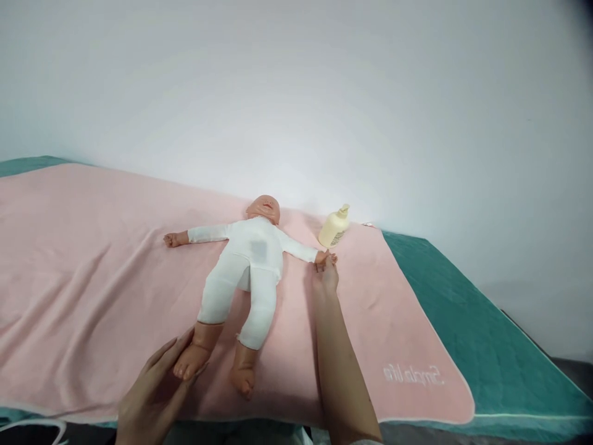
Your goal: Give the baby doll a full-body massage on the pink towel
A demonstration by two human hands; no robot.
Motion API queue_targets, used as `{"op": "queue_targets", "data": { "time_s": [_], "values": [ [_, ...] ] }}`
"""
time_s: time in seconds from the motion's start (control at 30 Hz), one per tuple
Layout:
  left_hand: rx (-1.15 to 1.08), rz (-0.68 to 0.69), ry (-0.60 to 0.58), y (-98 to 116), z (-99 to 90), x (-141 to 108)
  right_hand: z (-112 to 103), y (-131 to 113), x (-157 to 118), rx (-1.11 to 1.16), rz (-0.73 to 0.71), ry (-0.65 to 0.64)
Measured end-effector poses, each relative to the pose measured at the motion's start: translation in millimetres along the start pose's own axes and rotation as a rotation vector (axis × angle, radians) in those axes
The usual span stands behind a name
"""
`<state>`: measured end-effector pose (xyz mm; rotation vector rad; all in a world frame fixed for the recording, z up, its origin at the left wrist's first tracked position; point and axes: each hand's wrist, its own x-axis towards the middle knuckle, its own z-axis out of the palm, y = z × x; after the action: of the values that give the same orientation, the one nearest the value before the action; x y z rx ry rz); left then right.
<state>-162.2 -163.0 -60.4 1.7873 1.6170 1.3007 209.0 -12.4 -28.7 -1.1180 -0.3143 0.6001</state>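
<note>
A baby doll (257, 247) with a white cloth body lies on its back, arms stretched out and head toward the wall. My left hand (155, 386) is wrapped around the doll's foot (192, 358) on the left, thumb on one side and fingers on the other. Farther up, my right hand (327, 275) grips the doll's hand (324, 257) on the right between thumb and fingers. The doll's other foot (244, 374) and other hand (175, 239) rest untouched. Just beyond my right hand stands a pale yellow pump bottle (333, 228).
Under the doll spreads a pink blanket (370, 321), wrinkled on the left, with lettering near its right front corner. A green padded surface (482, 352) shows beneath it. The white wall (296, 105) rises behind. A white cable (41, 423) curves at the lower left.
</note>
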Motion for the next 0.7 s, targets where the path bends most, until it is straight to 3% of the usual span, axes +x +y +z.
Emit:
{"op": "queue_targets", "data": {
  "time_s": [0.13, 0.3, 0.53, 0.63, 0.7],
  "values": [
    [0.074, 0.144, -0.093, -13.1, -7.3, -9.6, -3.6, 11.4, 9.9, 0.013, 0.052, 0.074],
    [0.139, 0.199, -0.13, -18.9, -13.1, -16.8, -2.2, 14.9, 12.4, 0.002, 0.061, 0.089],
    [0.135, 0.169, -0.121, -17.3, -12.5, -19.9, 0.7, 6.0, 3.7, -0.059, -0.02, 0.057],
    [0.075, 0.127, -0.131, -12.8, -10.1, -13.3, 9.5, -5.9, -12.3, -0.073, -0.132, 0.028],
    [0.039, 0.075, -0.075, -6.4, -6.7, -5.7, 18.0, -15.4, -27.2, -0.086, -0.224, -0.009]
  ]
}}
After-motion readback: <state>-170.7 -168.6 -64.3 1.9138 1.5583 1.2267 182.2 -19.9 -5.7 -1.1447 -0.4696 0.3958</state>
